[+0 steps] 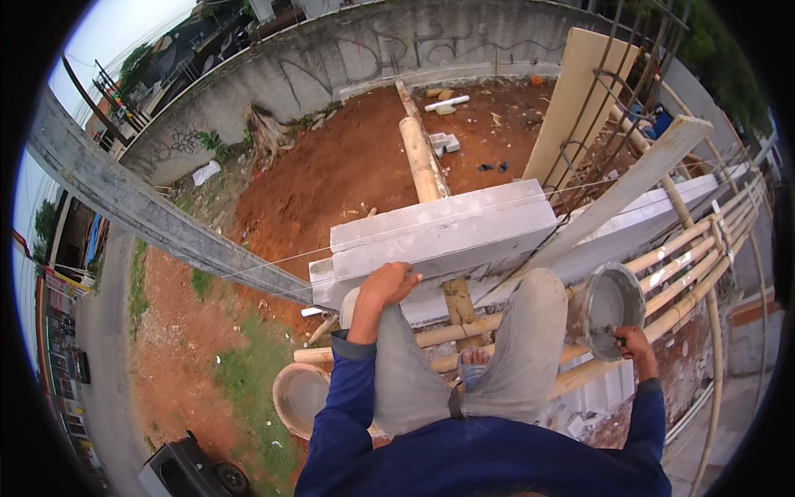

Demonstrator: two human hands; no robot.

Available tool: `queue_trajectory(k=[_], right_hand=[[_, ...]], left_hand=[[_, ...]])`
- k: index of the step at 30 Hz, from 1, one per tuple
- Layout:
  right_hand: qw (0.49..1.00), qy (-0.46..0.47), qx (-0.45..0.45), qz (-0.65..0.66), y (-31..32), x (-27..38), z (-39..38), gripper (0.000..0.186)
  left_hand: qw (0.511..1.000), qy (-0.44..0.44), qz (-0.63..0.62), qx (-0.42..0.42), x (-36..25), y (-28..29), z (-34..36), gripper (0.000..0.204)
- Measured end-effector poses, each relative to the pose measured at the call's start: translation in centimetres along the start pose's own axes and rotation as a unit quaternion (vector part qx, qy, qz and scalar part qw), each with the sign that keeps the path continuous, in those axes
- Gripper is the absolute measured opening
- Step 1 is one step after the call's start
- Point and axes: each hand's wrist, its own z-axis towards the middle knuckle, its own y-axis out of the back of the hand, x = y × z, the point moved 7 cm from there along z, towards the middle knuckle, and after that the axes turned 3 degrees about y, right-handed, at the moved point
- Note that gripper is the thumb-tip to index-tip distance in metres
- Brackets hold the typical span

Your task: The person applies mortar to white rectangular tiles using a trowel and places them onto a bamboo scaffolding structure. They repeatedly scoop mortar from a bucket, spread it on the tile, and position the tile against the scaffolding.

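The right hand [636,342] had its fingers folded around a tool handle [619,338], at the near rim of a grey bucket [578,310]; the tool's kind was not clear to me. The left hand [387,284] lay with bent fingers over the near edge of the pale block wall [443,253], but whether it pressed or only rested, I cannot tell. As I judge, the work was partly done: blocks stood in line, whereas the grey mortar [610,300] in the bucket suggested that some of it remained. The wall was in front of the knees, and its long axis ran crosswise, with its right end pointing farther away, toward the steel bars [598,108]. A thin string [281,260] followed nearly the same direction. Bamboo poles [683,268] stretched beyond the bucket.
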Motion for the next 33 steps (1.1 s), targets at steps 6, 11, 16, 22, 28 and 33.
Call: queue_trajectory(k=[6,11,16,22,28,33], right_hand=[[0.841,0.233,-0.231,-0.430,1.6,10.7,-5.3,0.025],[0.763,0.191,-0.269,-0.556,0.0,7.1,-1.2,0.015],[0.812,0.152,-0.160,-0.540,-4.1,2.7,1.0,0.021],[0.864,0.239,0.001,-0.444,-4.1,1.8,2.1,0.038],[0.963,0.147,-0.062,-0.217,-1.7,6.9,-3.4,0.031],[0.875,0.182,-0.221,-0.390,1.0,11.6,-9.4,0.032]], left_hand=[[1.000,0.011,-0.002,0.011,0.3,0.6,-0.1,0.050],[1.000,-0.006,-0.004,-0.013,0.2,0.6,-0.3,0.051],[1.000,0.009,-0.011,-0.010,0.5,1.1,-0.9,0.052],[0.999,-0.007,-0.039,0.003,-1.1,1.1,1.0,0.052],[0.994,0.013,-0.106,0.023,0.7,0.0,0.7,0.046],[0.995,0.002,-0.088,0.043,0.5,-0.2,1.2,0.050]])
